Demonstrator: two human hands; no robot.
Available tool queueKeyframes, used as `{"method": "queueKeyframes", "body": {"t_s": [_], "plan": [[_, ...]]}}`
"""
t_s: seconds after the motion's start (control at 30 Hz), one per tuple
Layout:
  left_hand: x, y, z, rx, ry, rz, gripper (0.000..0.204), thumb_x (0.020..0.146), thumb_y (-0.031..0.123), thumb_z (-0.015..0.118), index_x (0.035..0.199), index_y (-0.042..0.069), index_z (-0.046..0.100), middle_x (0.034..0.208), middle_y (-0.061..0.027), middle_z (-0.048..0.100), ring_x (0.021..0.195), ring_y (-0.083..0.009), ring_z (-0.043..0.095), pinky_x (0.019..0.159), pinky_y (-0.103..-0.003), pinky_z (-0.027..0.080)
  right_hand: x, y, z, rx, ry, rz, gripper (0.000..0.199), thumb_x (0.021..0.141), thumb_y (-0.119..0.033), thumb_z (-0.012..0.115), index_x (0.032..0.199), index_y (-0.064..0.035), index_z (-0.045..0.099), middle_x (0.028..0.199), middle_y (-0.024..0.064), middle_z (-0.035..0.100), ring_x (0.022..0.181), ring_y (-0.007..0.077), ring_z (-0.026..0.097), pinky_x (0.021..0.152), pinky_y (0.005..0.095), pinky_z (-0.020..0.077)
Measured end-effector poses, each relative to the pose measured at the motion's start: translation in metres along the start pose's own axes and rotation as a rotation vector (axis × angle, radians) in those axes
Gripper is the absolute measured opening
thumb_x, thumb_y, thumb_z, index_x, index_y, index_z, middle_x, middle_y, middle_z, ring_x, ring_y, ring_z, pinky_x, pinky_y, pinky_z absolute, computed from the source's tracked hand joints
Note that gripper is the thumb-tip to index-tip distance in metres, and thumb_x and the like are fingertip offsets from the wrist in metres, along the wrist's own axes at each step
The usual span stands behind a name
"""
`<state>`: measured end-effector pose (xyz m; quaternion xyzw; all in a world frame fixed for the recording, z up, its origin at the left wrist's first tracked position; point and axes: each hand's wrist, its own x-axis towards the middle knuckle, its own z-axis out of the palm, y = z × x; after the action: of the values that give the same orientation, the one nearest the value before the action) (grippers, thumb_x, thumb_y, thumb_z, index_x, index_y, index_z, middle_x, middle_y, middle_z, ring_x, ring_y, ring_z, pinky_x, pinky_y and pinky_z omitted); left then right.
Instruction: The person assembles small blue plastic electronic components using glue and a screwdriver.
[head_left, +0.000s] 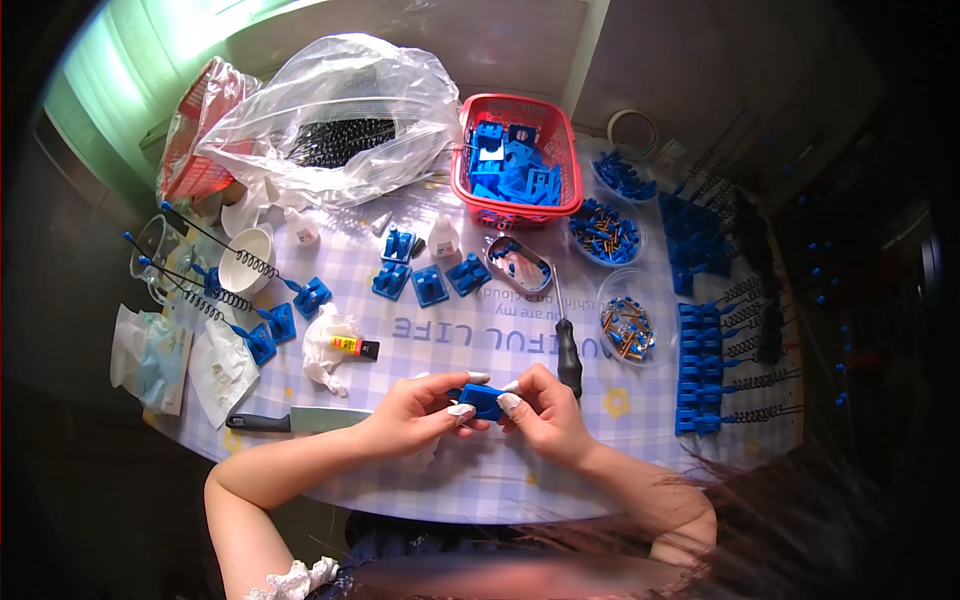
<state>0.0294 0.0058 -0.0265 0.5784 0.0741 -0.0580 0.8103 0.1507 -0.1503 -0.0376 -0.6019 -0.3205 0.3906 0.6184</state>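
Observation:
Near the front of the table, a small blue plastic part (482,402) is held between my two hands. My left hand (422,410) pinches its left side, and my right hand (548,415) grips its right end. White coverings wrap several of my fingertips. Behind my left forearm lies a knife (330,419) with a black handle, its blade end hidden by my wrist. A screwdriver (569,350) with a black handle stretches away just beyond my right hand. Crumpled white tissue and a small yellow-and-black tube (352,346) lie to the left.
A red basket (578,170) of blue parts stands at the back, beside a clear plastic bag (400,80) of black springs. Clear bowls (655,335) of small fittings and rows of blue pieces with springs (700,365) line the right. Several blue bases (430,286) sit mid-table; spring assemblies (262,343) lie left.

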Motion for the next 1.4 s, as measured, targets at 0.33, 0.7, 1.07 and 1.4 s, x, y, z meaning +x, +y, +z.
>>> {"method": "queueKeyframes", "body": {"t_s": [0.33,0.7,1.07,1.4], "plan": [[0.0,-0.001,0.001,-0.051,0.012,0.017,0.037,0.084,0.001,0.044,0.121,-0.001,0.036,0.099,-0.0096,0.054,0.088,-0.0129,0.056,0.072,-0.021,0.047,0.0,0.003,-0.001,0.007,-0.002,-0.007,0.009,0.081,-0.005,0.05,0.08,-0.0001,0.043,0.07,0.0047,0.053,0.061,0.0077,0.054,0.053,0.0211,0.0447],[0.001,0.002,-0.001,-0.02,-0.001,0.004,0.045,0.082,0.007,0.052,0.122,0.002,0.032,0.104,-0.0116,0.052,0.089,-0.018,0.057,0.07,-0.024,0.047,-0.002,0.0,0.0,0.028,-0.016,0.009,0.011,0.082,-0.008,0.05,0.082,-0.0006,0.042,0.073,0.0052,0.053,0.064,0.0083,0.055,0.056,0.0224,0.0468],[-0.001,0.008,0.002,0.04,0.023,-0.092,0.038,0.081,0.014,0.054,0.113,0.003,0.037,0.072,-0.0039,0.054,0.055,-0.0092,0.054,0.047,-0.021,0.041,-0.003,0.002,0.001,0.051,-0.019,-0.003,0.012,0.082,-0.008,0.051,0.082,-0.0003,0.042,0.074,0.0054,0.054,0.064,0.0082,0.055,0.057,0.0222,0.0469],[-0.003,0.003,-0.001,0.055,0.022,-0.062,0.031,0.082,0.012,0.052,0.108,0.003,0.039,0.069,-0.0034,0.054,0.056,-0.0093,0.056,0.044,-0.02,0.041,-0.003,0.004,0.001,0.055,-0.025,-0.012,0.012,0.082,-0.008,0.052,0.082,-0.0005,0.043,0.072,0.0043,0.054,0.063,0.0072,0.054,0.055,0.0211,0.0453]]}}
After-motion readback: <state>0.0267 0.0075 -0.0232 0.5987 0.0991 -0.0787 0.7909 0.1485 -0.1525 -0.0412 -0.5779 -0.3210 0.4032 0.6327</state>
